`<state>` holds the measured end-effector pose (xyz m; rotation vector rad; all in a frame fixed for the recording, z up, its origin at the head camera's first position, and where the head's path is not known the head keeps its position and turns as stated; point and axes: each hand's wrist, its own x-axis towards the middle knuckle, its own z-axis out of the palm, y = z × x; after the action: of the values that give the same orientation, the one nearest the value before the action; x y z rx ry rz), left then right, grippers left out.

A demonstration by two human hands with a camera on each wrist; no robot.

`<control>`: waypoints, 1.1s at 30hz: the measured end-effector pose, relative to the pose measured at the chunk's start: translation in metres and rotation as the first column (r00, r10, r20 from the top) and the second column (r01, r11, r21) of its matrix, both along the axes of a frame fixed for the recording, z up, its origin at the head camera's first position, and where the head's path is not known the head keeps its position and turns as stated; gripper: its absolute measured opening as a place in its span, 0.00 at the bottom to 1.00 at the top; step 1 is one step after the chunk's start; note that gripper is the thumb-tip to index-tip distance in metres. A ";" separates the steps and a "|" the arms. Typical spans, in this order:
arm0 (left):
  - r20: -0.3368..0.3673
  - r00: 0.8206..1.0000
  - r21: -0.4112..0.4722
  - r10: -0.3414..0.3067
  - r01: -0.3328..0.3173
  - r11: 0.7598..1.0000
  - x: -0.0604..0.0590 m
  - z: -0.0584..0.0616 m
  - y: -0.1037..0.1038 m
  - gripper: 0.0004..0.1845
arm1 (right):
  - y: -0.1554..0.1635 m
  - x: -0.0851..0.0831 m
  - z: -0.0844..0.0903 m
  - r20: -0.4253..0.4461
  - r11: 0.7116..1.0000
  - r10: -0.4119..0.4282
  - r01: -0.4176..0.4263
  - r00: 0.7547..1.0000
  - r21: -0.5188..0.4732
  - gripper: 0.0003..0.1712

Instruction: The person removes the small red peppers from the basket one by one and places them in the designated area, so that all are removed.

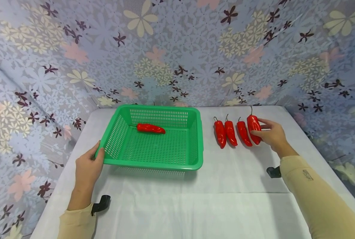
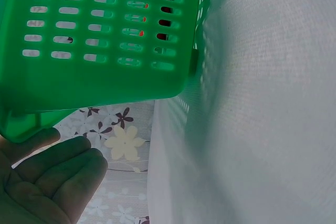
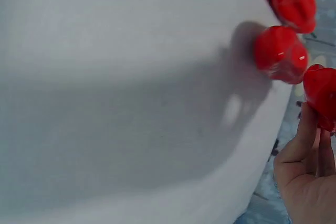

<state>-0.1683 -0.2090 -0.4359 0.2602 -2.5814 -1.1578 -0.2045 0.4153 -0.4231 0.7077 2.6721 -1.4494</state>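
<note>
At the left end of a green plastic basket (image 1: 153, 166), my left hand (image 1: 89, 165) grips the rim near the front corner. One red chili pepper (image 1: 151, 128) lies inside, towards the back. Over on the right, my right hand (image 1: 270, 132) pinches another red pepper (image 1: 253, 124) between thumb and fingers. In the right wrist view that held pepper (image 3: 321, 93) looks raised off the cloth. Beside it to the left, several more red peppers (image 1: 230, 132) lie in a row, stems to the back. The left wrist view has the left hand (image 2: 55, 179) at the basket's corner (image 2: 94, 85).
White cloth (image 1: 225, 186) covers the table. A flowered fabric wall (image 1: 177, 59) rises behind and at both sides. Black wrist mounts (image 1: 101, 204) stick out from both sleeves.
</note>
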 end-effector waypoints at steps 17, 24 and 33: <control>-0.030 1.000 0.010 0.005 -0.005 1.000 0.001 -0.001 0.001 0.24 | 0.012 0.006 -0.025 0.101 0.994 -0.104 0.105 0.989 -0.003 0.47; -0.022 1.000 0.000 0.002 -0.002 1.000 -0.001 -0.002 0.002 0.25 | 0.016 0.008 -0.029 0.154 0.991 -0.135 0.132 0.979 0.029 0.44; -0.002 1.000 0.012 0.005 -0.005 1.000 0.001 0.001 0.001 0.25 | 0.012 0.005 -0.036 0.144 0.985 -0.171 0.170 0.975 0.016 0.44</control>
<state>-0.1677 -0.2077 -0.4346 0.2680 -2.5713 -1.1708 -0.1991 0.4275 -0.4591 1.0238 2.5597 -1.3676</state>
